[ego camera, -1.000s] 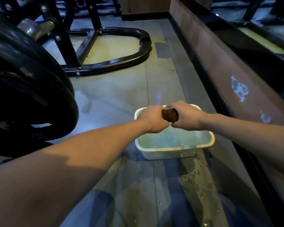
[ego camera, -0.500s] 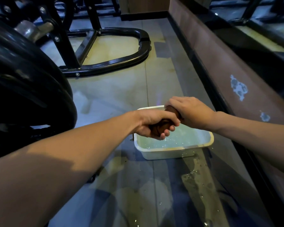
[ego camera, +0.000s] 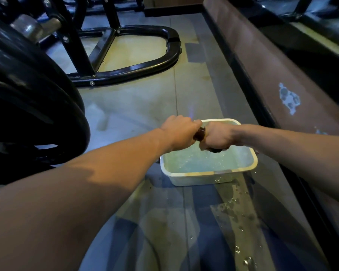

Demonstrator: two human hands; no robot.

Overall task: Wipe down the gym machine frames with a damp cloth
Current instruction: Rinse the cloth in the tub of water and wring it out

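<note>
Both my left hand [ego camera: 181, 133] and right hand [ego camera: 216, 136] grip the cloth [ego camera: 200, 133], wringing over the basin [ego camera: 209, 174]. Next: carry it to the frame [ego camera: 145, 67] at 11 o'clock.

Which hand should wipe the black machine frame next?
Probably the left hand: it grips the cloth too, and the machine frame stands on its side; the right hand is nearer the wall.

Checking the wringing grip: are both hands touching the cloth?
Touching. The head view shows the left hand and right hand gripping the dark twisted cloth.
</note>
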